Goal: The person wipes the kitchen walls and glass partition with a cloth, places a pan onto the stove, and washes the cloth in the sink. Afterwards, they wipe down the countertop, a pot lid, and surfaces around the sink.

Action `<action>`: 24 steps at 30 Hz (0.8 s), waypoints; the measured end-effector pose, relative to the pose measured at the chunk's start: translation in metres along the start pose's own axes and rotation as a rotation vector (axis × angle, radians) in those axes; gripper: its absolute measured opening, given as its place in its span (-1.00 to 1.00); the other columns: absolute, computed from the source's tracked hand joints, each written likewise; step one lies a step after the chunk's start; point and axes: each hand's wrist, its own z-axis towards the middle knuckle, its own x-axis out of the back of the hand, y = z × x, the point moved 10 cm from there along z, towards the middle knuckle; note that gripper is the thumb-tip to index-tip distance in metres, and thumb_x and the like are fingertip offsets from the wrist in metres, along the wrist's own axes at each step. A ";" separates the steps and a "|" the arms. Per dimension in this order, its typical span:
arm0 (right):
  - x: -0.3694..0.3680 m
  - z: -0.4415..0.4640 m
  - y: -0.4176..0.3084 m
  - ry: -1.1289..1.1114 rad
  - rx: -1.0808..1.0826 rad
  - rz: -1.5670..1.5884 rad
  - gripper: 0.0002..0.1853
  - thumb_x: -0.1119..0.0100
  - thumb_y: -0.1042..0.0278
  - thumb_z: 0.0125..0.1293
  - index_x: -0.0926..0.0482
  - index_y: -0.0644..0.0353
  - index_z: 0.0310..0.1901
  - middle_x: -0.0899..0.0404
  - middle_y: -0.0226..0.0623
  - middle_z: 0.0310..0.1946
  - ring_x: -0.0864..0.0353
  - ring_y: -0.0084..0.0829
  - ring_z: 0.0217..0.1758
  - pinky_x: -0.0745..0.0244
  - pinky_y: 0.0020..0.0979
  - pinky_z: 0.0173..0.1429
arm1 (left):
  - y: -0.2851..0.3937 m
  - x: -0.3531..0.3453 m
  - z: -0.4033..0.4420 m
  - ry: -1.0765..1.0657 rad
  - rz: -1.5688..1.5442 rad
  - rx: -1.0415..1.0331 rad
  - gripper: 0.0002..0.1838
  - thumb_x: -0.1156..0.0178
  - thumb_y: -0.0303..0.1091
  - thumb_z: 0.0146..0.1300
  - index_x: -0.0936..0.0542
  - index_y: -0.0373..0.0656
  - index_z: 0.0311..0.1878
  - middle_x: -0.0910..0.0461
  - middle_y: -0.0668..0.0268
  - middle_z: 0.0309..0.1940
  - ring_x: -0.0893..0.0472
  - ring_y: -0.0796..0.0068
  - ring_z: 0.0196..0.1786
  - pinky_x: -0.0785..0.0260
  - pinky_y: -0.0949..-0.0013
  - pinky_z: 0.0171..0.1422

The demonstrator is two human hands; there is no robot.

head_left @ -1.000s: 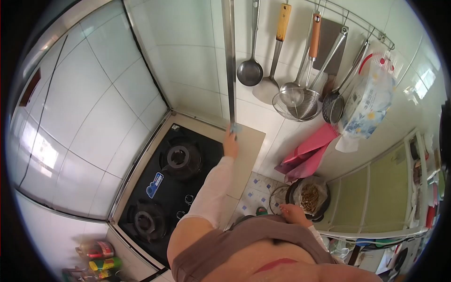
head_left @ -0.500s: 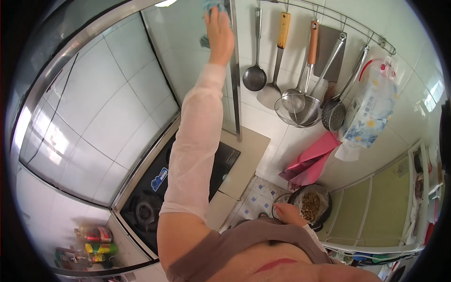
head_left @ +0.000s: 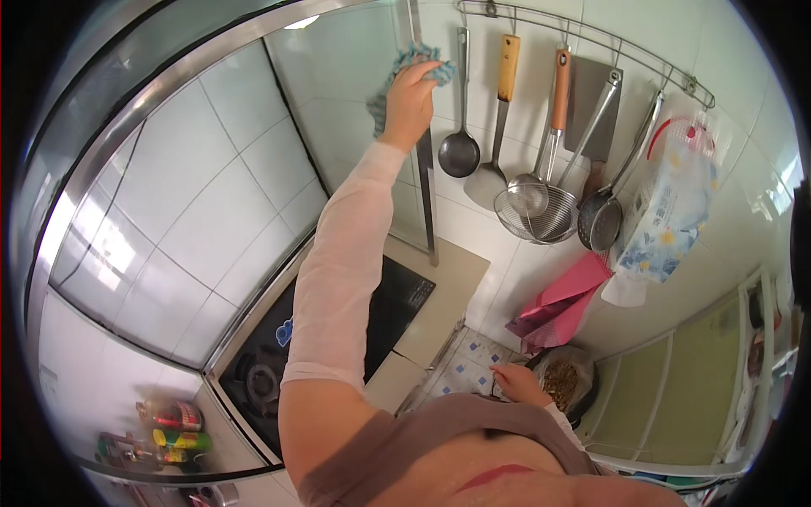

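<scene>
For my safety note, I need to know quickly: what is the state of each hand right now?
Left hand: closed on the cloth, at the metal frame.
Right hand: low, nothing seen in it; open or closed cannot be told.

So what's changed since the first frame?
The left hand went from the foot of the upright metal frame strip to high up it, holding the crumpled blue-green cloth throughout. Since the middle picture, the cloth has shifted right, onto the strip. Nothing newly grasped or released. The right hand stays low; the steel utensils still hang.
</scene>
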 end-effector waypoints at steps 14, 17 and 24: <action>0.163 0.127 -0.171 0.323 0.463 0.138 -0.76 -0.11 0.53 0.33 -0.59 0.25 0.02 -0.64 -0.05 -0.09 -0.66 -0.10 -0.04 -0.54 -0.28 0.06 | -0.099 0.107 -0.018 0.789 -0.938 1.055 -0.67 0.02 -0.42 0.36 -0.50 -0.22 0.16 -0.54 0.35 -0.04 -0.53 0.47 -0.03 -0.37 0.40 0.05; 0.267 0.166 -0.281 0.564 0.806 0.013 -0.70 -0.08 0.58 0.34 -0.54 0.25 0.10 -0.58 -0.09 0.04 -0.63 -0.22 0.00 -0.53 -0.39 0.02 | -0.081 0.086 -0.015 0.554 -0.591 0.938 -0.62 0.01 -0.45 0.37 -0.47 -0.26 0.22 -0.51 0.15 0.15 -0.50 0.26 0.18 -0.36 0.24 0.25; 0.361 0.260 -0.409 0.855 1.030 -0.169 -0.45 -0.10 0.45 0.29 -0.31 0.25 0.33 -0.36 0.02 0.28 -0.31 0.05 0.34 -0.25 -0.13 0.37 | -0.008 0.000 0.022 0.060 -0.020 0.199 -0.60 0.05 -0.58 0.30 -0.41 -0.40 0.21 -0.13 -0.17 0.43 -0.24 -0.23 0.38 -0.19 0.05 0.41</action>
